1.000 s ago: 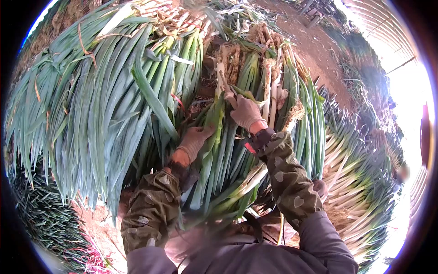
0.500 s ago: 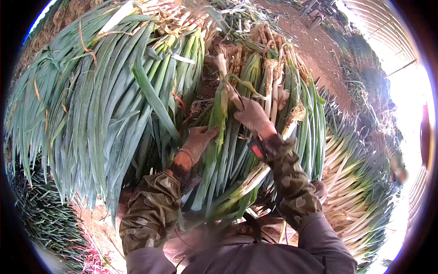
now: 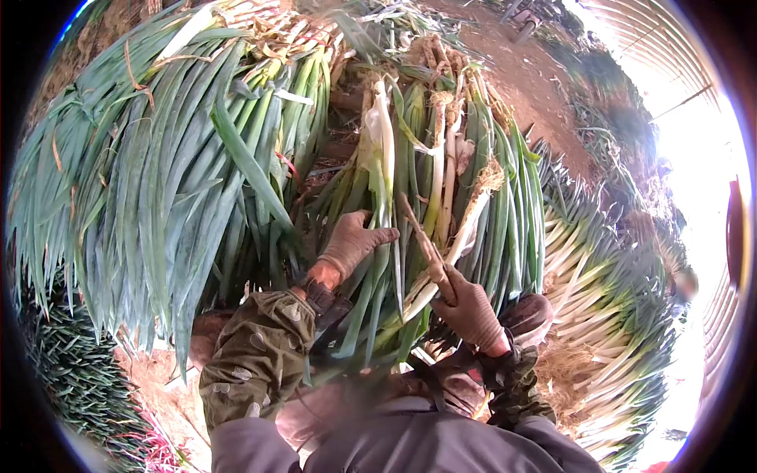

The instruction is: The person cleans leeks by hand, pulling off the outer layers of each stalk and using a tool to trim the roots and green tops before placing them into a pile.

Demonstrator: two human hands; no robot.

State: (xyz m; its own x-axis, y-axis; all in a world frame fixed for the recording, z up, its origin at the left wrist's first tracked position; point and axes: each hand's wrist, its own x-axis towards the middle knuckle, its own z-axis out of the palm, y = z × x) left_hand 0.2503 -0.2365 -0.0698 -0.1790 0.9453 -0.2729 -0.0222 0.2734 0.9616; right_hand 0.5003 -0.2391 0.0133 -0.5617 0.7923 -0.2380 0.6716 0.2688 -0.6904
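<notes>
My left hand [image 3: 352, 246], in a brown glove, is closed around the green part of a large green onion [image 3: 383, 138]. That stalk's white end points away from me, with a torn pale skin beside it. In my right hand [image 3: 467, 309], also gloved, is a narrow brown knife-like tool [image 3: 426, 246], its tip pointing up and left, apart from the held stalk. Under both hands lies a heap of unpeeled green onions [image 3: 505, 217] with muddy roots. Another green onion [image 3: 473, 217] with a bushy root lies across the heap beside the tool.
A big pile of green onions [image 3: 150, 173] spreads out on the left. Rows of cleaned white-stemmed green onions [image 3: 599, 315] lie at the right. Bare soil [image 3: 516, 83] shows at the back. Pink ties [image 3: 162, 449] lie at the lower left.
My right hand has drawn the tool back toward me and to the right, away from the stalk. The held green onion's white end now shows bare, with skin hanging loose.
</notes>
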